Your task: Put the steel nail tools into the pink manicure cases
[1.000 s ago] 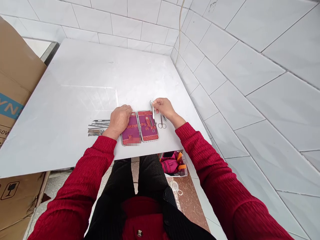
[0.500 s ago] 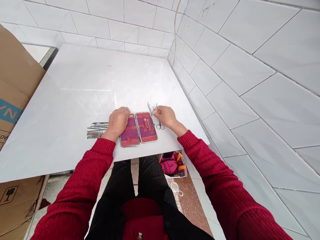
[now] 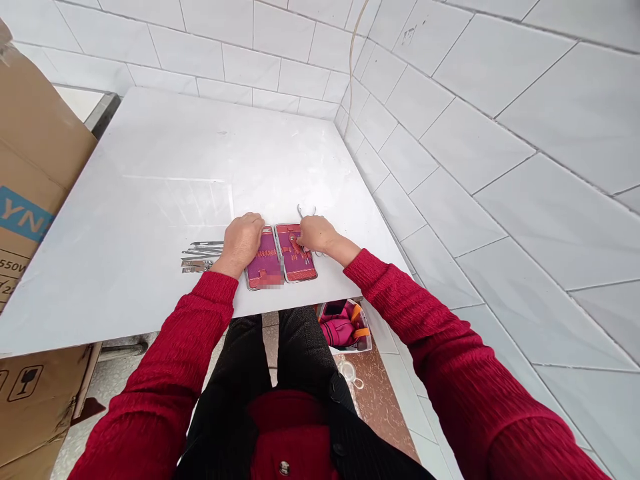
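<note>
An open manicure case (image 3: 265, 267) with a red and purple lining lies flat on the white table. My left hand (image 3: 243, 241) is closed over the far left edge of the case. My right hand (image 3: 317, 233) is over the right half of the case, thumb and fingers pinched together beside a red strap; what they hold is hidden. Small slim tools sit in the loops of that half. Behind my right hand shows the end of a plier-like metal tool (image 3: 301, 211). Scissor handles (image 3: 320, 253) show partly below it. Left of my left hand lie several metal manicure tools (image 3: 203, 253), nail clippers (image 3: 195, 265) among them.
The white table (image 3: 175, 147) meets tiled walls at the back and right. Cardboard boxes (image 3: 30, 160) stand at the left. Below the table's front edge is a container with a pink and orange item (image 3: 345, 330). A cable (image 3: 351, 73) hangs in the corner.
My right hand has moved left and slightly down, from the loose tools onto the right half of the case. My left hand stays on the case. The view has shifted slightly.
</note>
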Action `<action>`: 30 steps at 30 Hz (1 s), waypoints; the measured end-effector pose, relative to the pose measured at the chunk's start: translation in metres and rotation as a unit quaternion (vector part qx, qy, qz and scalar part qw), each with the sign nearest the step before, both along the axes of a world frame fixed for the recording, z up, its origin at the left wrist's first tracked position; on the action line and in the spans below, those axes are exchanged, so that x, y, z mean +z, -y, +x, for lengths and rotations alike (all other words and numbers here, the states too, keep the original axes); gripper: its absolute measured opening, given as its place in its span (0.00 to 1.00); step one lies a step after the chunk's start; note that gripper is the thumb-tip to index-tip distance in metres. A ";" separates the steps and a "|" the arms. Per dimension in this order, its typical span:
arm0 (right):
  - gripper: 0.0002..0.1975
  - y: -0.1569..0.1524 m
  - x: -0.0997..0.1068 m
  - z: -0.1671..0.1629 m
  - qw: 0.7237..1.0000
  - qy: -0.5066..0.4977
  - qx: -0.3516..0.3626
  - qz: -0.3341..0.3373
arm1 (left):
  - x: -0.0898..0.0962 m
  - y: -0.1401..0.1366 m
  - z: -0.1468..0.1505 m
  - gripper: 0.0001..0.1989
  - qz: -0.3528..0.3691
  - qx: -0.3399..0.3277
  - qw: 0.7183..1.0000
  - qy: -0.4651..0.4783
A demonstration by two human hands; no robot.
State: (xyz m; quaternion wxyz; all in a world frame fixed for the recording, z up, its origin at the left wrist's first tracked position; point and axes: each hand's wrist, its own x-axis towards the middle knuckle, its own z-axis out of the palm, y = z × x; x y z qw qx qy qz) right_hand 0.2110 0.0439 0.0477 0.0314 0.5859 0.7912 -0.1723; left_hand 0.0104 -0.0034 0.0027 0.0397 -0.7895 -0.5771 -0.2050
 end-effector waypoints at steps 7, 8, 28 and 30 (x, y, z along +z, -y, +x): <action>0.15 -0.013 -0.003 -0.007 0.991 -0.036 -0.023 -0.130 | -0.004 -0.001 0.000 0.14 0.002 -0.001 1.000 0.008; 0.15 -0.012 -0.002 -0.007 0.987 -0.049 -0.046 -0.148 | -0.004 -0.001 0.000 0.14 0.002 -0.002 1.000 0.011; 0.15 -0.032 0.016 0.006 0.954 -0.214 -0.190 -0.093 | 0.000 -0.001 0.000 0.13 -0.016 -0.005 1.000 -0.008; 0.15 -0.036 0.021 0.017 0.957 -0.197 -0.195 -0.080 | 0.000 -0.001 0.000 0.13 -0.012 -0.004 1.000 -0.009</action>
